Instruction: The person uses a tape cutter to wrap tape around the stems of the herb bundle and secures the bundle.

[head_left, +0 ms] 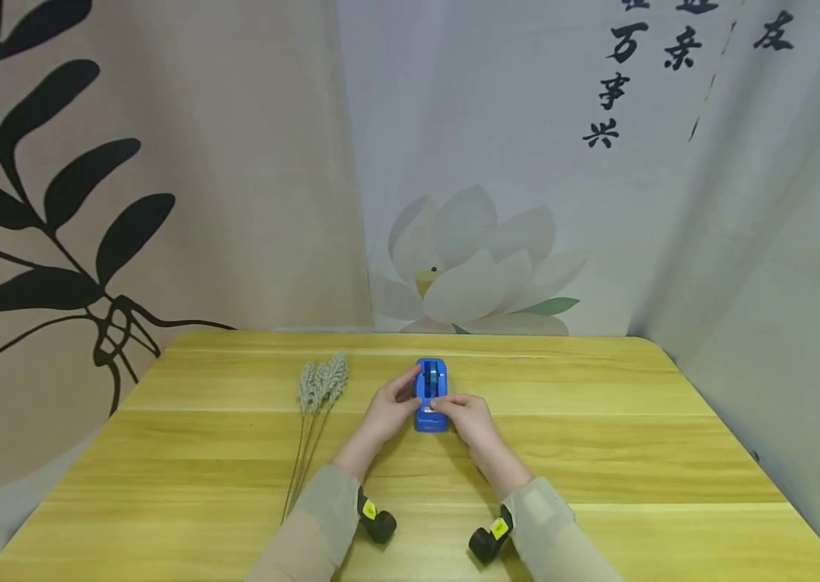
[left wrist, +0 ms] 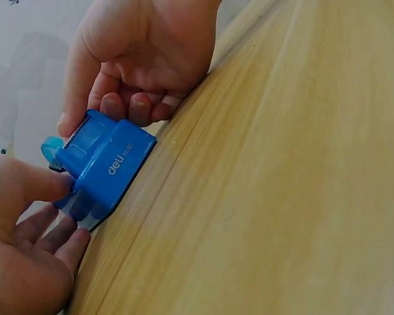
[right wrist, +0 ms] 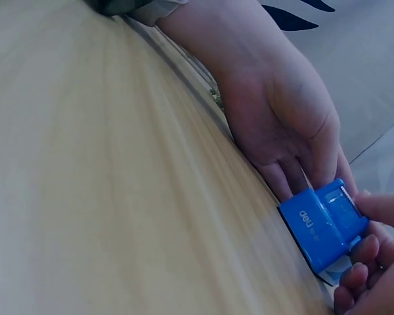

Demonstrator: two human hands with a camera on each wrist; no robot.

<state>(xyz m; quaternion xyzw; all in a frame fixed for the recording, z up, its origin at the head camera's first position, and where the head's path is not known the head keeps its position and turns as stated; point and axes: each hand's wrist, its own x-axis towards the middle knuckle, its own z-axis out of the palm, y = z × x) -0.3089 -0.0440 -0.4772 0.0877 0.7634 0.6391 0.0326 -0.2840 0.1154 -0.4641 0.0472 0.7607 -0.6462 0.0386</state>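
Note:
A blue tape dispenser [head_left: 431, 423] with "deli" lettering on its front stands upright on the table, its serrated cutter [left wrist: 77, 131] towards the person. A tape roll [head_left: 433, 375] sits in its slot. On the left, my left hand [head_left: 385, 412] holds the dispenser's side between thumb and fingers. From the right, my right hand [head_left: 473, 422] reaches over the near end, thumb tip right at the cutter, the other fingers curled beside the body in the left wrist view. Whether a tape end is pinched there I cannot tell.
A bunch of dried grey-green stems [head_left: 322, 384] lies to the left of my left forearm. The wooden table [head_left: 599, 453] runs back to a printed curtain [head_left: 271, 162]. Black wrist cameras [head_left: 380, 525] hang at both sleeves.

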